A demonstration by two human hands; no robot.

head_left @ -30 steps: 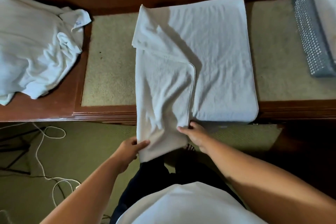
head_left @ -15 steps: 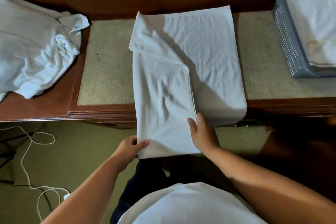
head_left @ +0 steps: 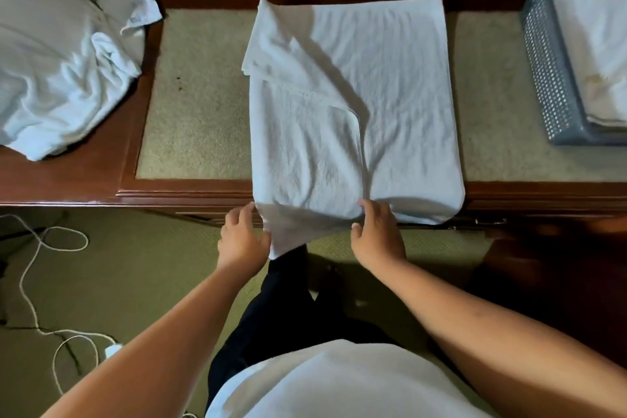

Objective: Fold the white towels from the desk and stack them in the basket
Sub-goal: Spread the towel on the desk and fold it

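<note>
A white towel [head_left: 349,105] lies partly folded on the middle of the desk [head_left: 190,95], its near end hanging over the front edge. My left hand [head_left: 242,241] pinches the hanging left corner. My right hand [head_left: 376,234] grips the near edge of the folded flap, fingers on top, thumb below. A grey perforated basket [head_left: 546,71] stands at the far right with folded white towels [head_left: 597,44] inside. A heap of unfolded white towels [head_left: 61,54] lies at the left end of the desk.
The desk has a wooden rim and a beige inset top. Below it is green carpet with a white cable [head_left: 34,282] looping at the left. My dark trousers and white shirt fill the bottom centre.
The hanging flap has been drawn up toward the desk edge, so less of it dangles. My right hand slid from the flap's inner edge down to the near edge. My left hand rose a little.
</note>
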